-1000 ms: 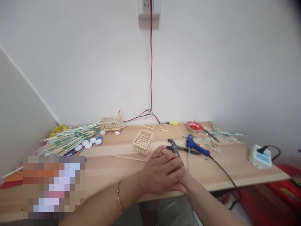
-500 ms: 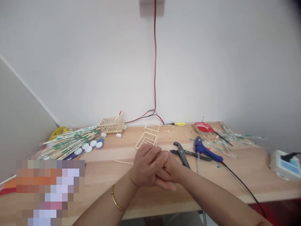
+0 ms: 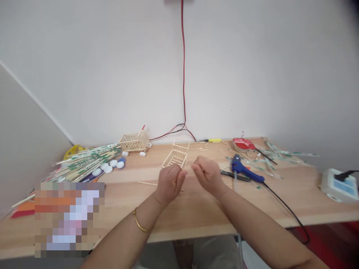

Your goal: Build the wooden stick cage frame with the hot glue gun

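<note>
My left hand (image 3: 170, 184) is curled into a fist over the middle of the table, its thumb to the right. Facing it across a small gap, my right hand (image 3: 207, 175) is also closed; nothing sticks out of either fist. Just behind the left hand stands a small open frame of wooden sticks (image 3: 176, 157), partly covered by it. A loose wooden stick (image 3: 147, 183) lies beneath the left hand. Right of my right hand are the dark handle of a tool (image 3: 237, 176), mostly hidden, and a blue glue gun (image 3: 246, 171).
A stick-built cart (image 3: 134, 142) with white wheels stands at the back left. Near it are bottle caps (image 3: 108, 169) and wrapped sticks (image 3: 86, 162). A red-stained dish (image 3: 243, 144), plastic wrappers (image 3: 270, 170), a yellow-handled tool (image 3: 214, 141) and a power strip (image 3: 340, 185) lie farther right.
My hands were clasped together; now they are apart and each is closed in a fist. The view has tilted slightly downward, and the objects on the table have stayed in place.
</note>
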{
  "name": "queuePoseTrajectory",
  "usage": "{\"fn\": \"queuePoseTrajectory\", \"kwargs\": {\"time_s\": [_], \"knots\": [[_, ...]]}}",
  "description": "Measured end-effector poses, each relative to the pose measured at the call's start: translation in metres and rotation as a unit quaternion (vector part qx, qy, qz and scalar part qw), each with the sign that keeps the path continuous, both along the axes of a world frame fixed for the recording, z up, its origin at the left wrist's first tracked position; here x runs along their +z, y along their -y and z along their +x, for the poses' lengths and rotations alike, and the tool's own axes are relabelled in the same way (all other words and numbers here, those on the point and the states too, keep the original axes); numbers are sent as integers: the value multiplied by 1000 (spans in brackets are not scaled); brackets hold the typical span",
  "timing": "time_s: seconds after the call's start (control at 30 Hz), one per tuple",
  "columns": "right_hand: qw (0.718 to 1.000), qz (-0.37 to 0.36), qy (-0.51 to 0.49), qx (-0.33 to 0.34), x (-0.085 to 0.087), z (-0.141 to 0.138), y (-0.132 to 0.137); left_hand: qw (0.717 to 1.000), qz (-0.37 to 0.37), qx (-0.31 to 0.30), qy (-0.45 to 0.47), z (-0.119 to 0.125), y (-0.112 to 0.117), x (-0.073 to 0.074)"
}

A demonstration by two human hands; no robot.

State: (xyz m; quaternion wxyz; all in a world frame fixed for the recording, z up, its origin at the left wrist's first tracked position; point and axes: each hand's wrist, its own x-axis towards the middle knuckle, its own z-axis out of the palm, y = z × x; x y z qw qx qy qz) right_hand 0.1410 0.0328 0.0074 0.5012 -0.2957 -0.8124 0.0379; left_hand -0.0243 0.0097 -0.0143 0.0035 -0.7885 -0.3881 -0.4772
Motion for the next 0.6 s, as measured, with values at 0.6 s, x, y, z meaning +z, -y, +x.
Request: {"fn": "queuePoseTrajectory", "kwargs": {"time_s": [0.6], "knots": [[952, -205, -179, -140, -11, 17, -38, 967, 3, 209, 143, -22, -16, 24]]}}
